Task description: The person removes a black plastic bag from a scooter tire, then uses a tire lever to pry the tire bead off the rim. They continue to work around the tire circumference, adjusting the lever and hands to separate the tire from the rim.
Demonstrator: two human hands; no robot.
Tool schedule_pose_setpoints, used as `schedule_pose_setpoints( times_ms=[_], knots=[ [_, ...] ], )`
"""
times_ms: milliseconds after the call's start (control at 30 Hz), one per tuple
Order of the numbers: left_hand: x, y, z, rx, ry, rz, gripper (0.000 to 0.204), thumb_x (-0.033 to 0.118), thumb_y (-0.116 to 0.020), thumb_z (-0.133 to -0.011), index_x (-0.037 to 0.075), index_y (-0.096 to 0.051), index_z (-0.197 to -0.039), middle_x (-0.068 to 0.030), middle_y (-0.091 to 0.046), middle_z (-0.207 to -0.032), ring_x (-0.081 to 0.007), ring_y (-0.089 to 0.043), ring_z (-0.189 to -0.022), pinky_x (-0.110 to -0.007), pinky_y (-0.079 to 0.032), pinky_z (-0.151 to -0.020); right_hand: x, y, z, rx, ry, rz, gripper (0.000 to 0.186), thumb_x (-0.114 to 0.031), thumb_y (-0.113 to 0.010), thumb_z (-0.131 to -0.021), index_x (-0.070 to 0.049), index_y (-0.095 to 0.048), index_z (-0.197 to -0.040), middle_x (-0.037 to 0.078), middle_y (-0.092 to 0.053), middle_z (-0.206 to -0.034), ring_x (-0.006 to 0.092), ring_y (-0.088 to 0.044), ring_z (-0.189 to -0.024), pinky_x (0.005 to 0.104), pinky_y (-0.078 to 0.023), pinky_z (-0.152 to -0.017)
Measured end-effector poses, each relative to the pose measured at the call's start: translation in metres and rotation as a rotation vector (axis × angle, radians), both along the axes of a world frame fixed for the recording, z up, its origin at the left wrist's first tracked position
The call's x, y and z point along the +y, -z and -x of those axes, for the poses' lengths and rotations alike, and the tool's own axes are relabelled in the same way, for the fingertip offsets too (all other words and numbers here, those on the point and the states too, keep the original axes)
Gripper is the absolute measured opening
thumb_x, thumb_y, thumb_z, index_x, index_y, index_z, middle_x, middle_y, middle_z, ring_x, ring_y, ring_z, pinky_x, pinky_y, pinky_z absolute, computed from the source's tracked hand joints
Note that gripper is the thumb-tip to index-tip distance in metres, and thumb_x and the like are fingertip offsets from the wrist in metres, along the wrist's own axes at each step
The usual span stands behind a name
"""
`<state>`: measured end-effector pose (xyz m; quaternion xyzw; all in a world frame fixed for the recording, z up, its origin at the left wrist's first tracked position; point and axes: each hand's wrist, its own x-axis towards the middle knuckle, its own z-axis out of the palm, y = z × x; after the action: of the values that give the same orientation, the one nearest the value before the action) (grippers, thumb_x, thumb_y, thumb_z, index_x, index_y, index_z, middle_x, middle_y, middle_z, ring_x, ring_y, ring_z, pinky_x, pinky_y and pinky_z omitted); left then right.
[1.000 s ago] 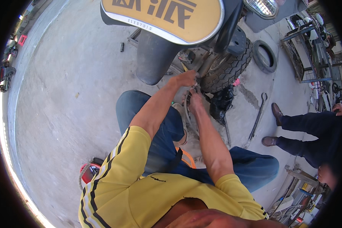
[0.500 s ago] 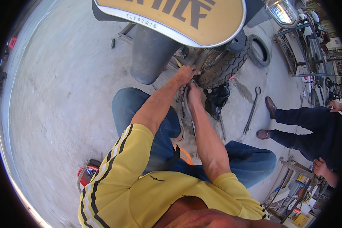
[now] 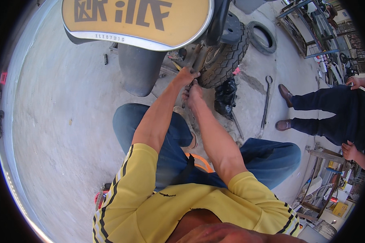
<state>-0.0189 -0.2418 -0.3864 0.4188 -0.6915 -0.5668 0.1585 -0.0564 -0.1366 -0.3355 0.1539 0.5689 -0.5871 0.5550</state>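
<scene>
Our left hand (image 3: 186, 75) and right hand (image 3: 194, 94) curl close together, probably so both can reach one spot; we cannot tell what, if anything, they grasp. Just beyond them, to the right, is the black, chunky-treaded rubber tyre (image 3: 230, 60).

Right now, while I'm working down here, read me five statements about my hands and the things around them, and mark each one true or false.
1. The left hand and right hand are close together beside the chunky-treaded black rubber tyre. True.
2. The crumpled black plastic bag is gripped in the right hand. False: the bag sits apart from that hand, near the tyre.
3. The long dark metal ring-ended tool lies on the grey floor. True.
4. The loose round black tyre stands upright on its tread. False: it lies flat on the floor.
5. A person in dark trousers stands at the picture's right. True.
</scene>
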Motion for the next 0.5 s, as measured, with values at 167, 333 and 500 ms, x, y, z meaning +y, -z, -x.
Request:
schedule_pose_setpoints(
  times_ms=[167,333,500],
  knots=[
    [-0.003,0.009,0.003,0.002,-0.006,-0.005,0.042,0.032,-0.083,-0.092,-0.007,-0.077,-0.109,-0.0170,-0.077,-0.090,-0.0241,-0.073,-0.083,-0.042,-0.056,-0.081,-0.004,-0.009,-0.009,0.147,-0.063,-0.050,0.043,-0.047,-0.039,-0.113,-0.014,-0.047,-0.086,-0.002,-0.039,-0.065,0.0135,-0.035,-0.048,0.0326,-0.026,-0.043],
    [-0.003,0.012,0.010,0.013,0.003,-0.042,0.041,0.026,-0.084,-0.093,-0.009,-0.074,-0.111,-0.0173,-0.077,-0.089,-0.0226,-0.074,-0.079,-0.042,-0.057,-0.077,-0.002,0.001,-0.007,0.189,-0.074,-0.025,0.045,-0.048,-0.036,-0.112,-0.014,-0.044,-0.085,-0.001,-0.038,-0.065,0.0144,-0.036,-0.048,0.0352,-0.027,-0.042],
    [-0.009,0.026,0.007,0.043,-0.032,-0.108,0.042,0.026,-0.084,-0.092,-0.010,-0.073,-0.112,-0.0173,-0.077,-0.090,-0.0216,-0.074,-0.078,-0.041,-0.057,-0.075,-0.007,-0.001,-0.011,0.201,-0.114,-0.042,0.044,-0.048,-0.035,-0.112,-0.014,-0.042,-0.085,-0.001,-0.037,-0.066,0.0146,-0.036,-0.048,0.0361,-0.026,-0.043]
  ],
)
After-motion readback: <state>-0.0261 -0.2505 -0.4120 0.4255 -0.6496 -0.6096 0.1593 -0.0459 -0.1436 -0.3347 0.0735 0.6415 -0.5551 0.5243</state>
